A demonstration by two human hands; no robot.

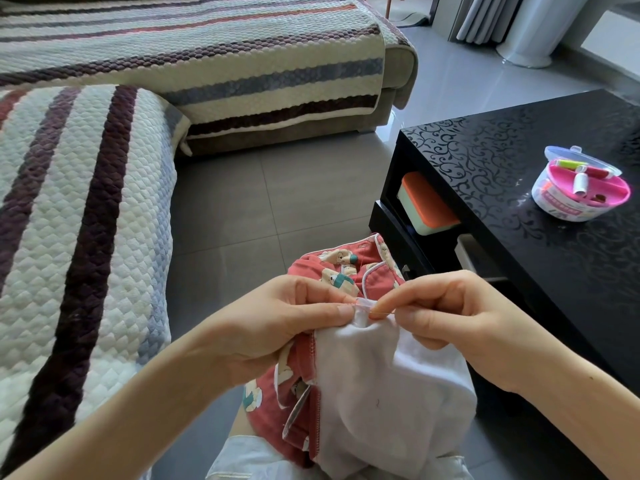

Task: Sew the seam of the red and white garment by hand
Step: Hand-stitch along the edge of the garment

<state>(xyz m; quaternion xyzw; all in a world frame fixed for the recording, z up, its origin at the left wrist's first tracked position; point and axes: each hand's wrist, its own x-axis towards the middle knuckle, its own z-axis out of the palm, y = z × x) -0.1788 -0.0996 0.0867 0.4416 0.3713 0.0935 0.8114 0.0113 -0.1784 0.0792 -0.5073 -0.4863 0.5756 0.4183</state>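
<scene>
Over the lap, the red and white garment [349, 375] hung between both hands. The left hand [277, 323] pinched its white seam edge. Just right of it, the right hand [450, 317] pinched the needle [379, 310], which lay left-to-right, tip apparently leftward.

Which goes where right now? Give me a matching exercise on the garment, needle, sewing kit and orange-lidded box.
Things:
1 garment
2 needle
3 sewing kit
4 orange-lidded box

Places:
A on the black table top
B in the open compartment under that top
C pinched by the right hand
D over the lap, gripped by the left hand

Pairs: 1-D; 2-C; 3-A; 4-B
</scene>
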